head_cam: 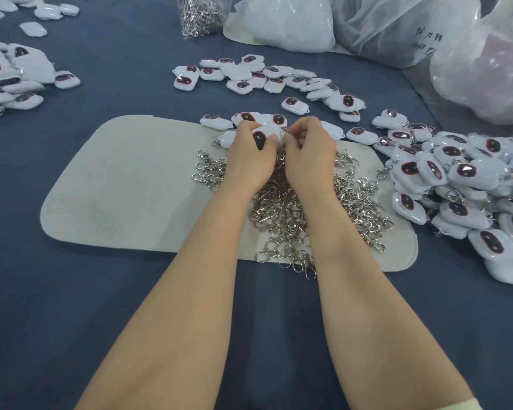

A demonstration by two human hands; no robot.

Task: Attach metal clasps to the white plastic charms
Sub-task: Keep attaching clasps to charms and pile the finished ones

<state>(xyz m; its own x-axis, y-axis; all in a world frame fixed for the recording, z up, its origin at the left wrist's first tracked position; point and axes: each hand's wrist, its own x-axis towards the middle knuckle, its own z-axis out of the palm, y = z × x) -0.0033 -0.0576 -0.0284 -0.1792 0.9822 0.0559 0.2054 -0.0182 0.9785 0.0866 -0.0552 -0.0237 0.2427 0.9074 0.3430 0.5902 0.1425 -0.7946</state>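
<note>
My left hand [249,155] grips a white plastic charm [262,134] with a dark oval face, held above the far edge of a pale felt mat [125,187]. My right hand [308,152] is right beside it, its fingertips pinching a small metal clasp [284,134] at the charm's edge; most of the clasp is hidden by my fingers. A heap of loose metal clasps [305,208] lies on the mat under my wrists.
Loose charms are scattered beyond my hands [264,78]. A big pile of charms [462,184] covers the right side, another [15,78] sits far left. A clear bag of clasps [200,13] and white plastic bags [397,28] stand at the back on the blue cloth.
</note>
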